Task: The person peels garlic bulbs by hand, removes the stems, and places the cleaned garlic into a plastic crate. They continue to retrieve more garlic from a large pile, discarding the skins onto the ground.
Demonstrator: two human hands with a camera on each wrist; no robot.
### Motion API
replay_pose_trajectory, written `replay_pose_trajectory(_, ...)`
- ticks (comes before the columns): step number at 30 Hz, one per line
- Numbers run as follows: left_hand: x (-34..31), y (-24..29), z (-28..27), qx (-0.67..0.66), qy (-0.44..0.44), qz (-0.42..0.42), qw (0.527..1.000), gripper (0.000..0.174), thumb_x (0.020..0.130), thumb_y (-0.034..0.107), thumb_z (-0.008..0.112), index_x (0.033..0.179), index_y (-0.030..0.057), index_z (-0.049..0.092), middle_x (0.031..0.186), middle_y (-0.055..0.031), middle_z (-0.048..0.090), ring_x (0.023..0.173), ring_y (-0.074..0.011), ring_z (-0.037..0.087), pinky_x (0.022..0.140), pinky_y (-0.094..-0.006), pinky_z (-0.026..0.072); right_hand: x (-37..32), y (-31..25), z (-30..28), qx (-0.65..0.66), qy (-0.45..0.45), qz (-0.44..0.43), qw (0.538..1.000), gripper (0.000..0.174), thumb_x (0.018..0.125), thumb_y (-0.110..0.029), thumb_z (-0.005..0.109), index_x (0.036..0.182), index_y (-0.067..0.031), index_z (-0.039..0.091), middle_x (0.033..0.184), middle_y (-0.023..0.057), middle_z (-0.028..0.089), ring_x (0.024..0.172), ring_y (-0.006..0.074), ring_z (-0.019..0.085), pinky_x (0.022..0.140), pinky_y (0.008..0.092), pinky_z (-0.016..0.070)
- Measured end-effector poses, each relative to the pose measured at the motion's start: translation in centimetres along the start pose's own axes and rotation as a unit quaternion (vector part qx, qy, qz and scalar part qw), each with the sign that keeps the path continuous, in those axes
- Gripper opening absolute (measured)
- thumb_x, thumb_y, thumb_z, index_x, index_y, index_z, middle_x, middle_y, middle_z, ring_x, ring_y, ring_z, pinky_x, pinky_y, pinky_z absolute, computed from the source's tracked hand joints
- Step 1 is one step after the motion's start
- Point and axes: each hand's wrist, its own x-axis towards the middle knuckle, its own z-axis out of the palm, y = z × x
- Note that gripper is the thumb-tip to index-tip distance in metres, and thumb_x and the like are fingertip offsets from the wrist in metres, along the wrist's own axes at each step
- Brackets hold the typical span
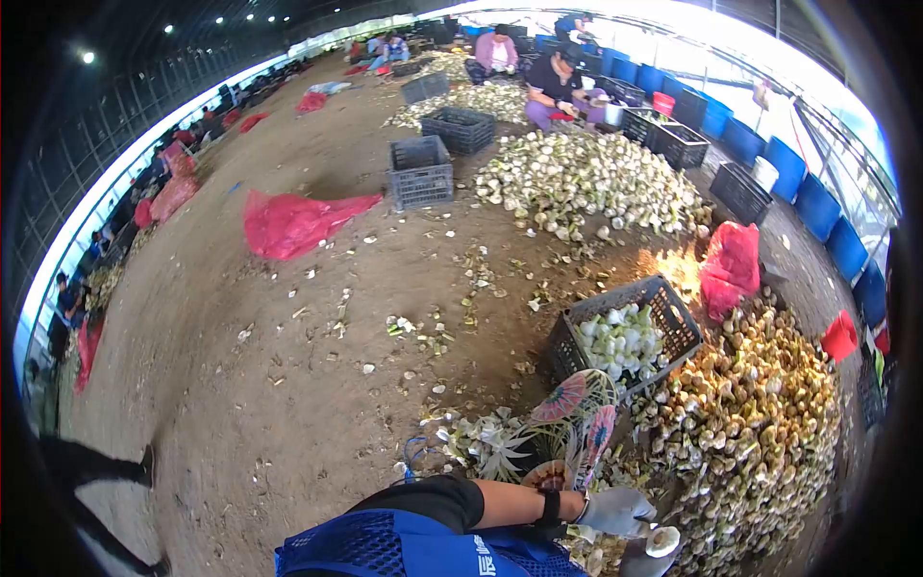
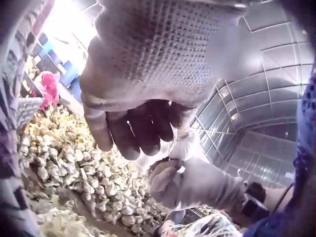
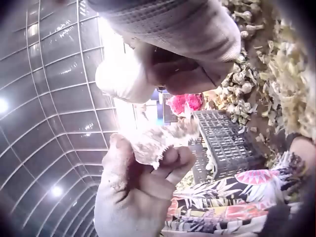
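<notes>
Both hands wear pale grey gloves. In the head view the left hand (image 1: 618,512) reaches in from the left, beside the right hand (image 1: 650,560) at the bottom edge. A garlic bulb (image 1: 662,541) with a pale cut face shows between them. The right wrist view has the right hand (image 3: 192,44) at the top, its fingers curled against the white bulb (image 3: 126,81). Below it, the left hand (image 3: 136,190) pinches a ragged piece of papery garlic skin (image 3: 153,145). Curled fingers (image 2: 129,140) of the left hand fill the upper left wrist view, hiding much of their hold.
Untrimmed garlic (image 1: 760,423) lies heaped at the right. A black crate (image 1: 673,322) of white bulbs stands beyond the patterned cloth over the knees (image 1: 586,413). Farther off are a red net bag (image 1: 728,269), another garlic heap (image 1: 591,183), empty crates (image 1: 420,173) and seated people.
</notes>
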Motion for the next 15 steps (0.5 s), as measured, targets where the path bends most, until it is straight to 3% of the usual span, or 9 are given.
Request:
replay_pose_trajectory(1,-0.2,0.0,-0.2,0.082,-0.005,-0.027,0.996,0.027,0.082,0.027,0.070,0.093,0.0029,0.068,0.080,-0.0187,0.067,0.077,-0.0372,0.066,0.068,-0.0444,0.0492,0.4,1.1,0.1,0.074,0.026,0.009,0.997,0.023,0.086,-0.012,0.068,0.103,0.0026,0.062,0.092,0.0130,0.070,0.092,0.0238,0.064,0.080,0.0356,0.0530)
replay_pose_trajectory(5,-0.6,-1.4,-0.5,0.126,-0.010,-0.061,0.990,0.027,0.078,0.029,0.073,0.091,0.0061,0.067,0.081,-0.0179,0.066,0.082,-0.0372,0.067,0.070,-0.0465,0.0500,3.1,0.3,0.5,0.091,0.042,-0.007,0.995,0.023,0.089,-0.014,0.066,0.105,0.0024,0.063,0.094,0.0125,0.069,0.093,0.0231,0.064,0.082,0.0358,0.0528)
replay_pose_trajectory(9,-1.1,-2.3,0.7,0.106,0.038,0.012,0.994,0.030,0.078,0.031,0.074,0.095,0.0069,0.066,0.081,-0.0178,0.066,0.083,-0.0380,0.067,0.073,-0.0466,0.0512,4.6,-1.3,0.2,0.111,0.108,-0.017,0.988,0.025,0.093,-0.017,0.062,0.108,0.0022,0.064,0.097,0.0118,0.069,0.094,0.0221,0.064,0.084,0.0360,0.0526)
replay_pose_trajectory(11,-0.9,-2.1,0.6,0.094,0.000,-0.040,0.995,0.033,0.081,0.036,0.070,0.093,0.0045,0.066,0.088,-0.0207,0.068,0.087,-0.0399,0.067,0.075,-0.0482,0.0513,5.0,-1.9,-0.6,0.120,0.157,-0.020,0.980,0.025,0.095,-0.018,0.060,0.109,0.0021,0.064,0.099,0.0115,0.069,0.095,0.0216,0.064,0.086,0.0360,0.0524)
replay_pose_trajectory(13,-0.9,-2.1,0.6,0.110,-0.010,-0.031,0.993,0.035,0.083,0.039,0.065,0.086,0.0039,0.065,0.081,-0.0218,0.066,0.081,-0.0408,0.067,0.071,-0.0498,0.0511,4.5,-1.8,-3.1,0.118,0.225,-0.016,0.967,0.027,0.097,-0.020,0.058,0.111,0.0020,0.064,0.101,0.0112,0.068,0.095,0.0212,0.064,0.087,0.0361,0.0523)
replay_pose_trajectory(15,-0.4,-3.0,1.6,0.130,-0.060,-0.056,0.988,0.038,0.084,0.042,0.064,0.080,0.0041,0.065,0.075,-0.0217,0.065,0.075,-0.0408,0.067,0.067,-0.0517,0.0507,1.0,-1.3,-9.2,0.089,0.332,-0.005,0.939,0.028,0.099,-0.021,0.057,0.112,0.0019,0.064,0.102,0.0108,0.068,0.096,0.0207,0.064,0.088,0.0362,0.0522)
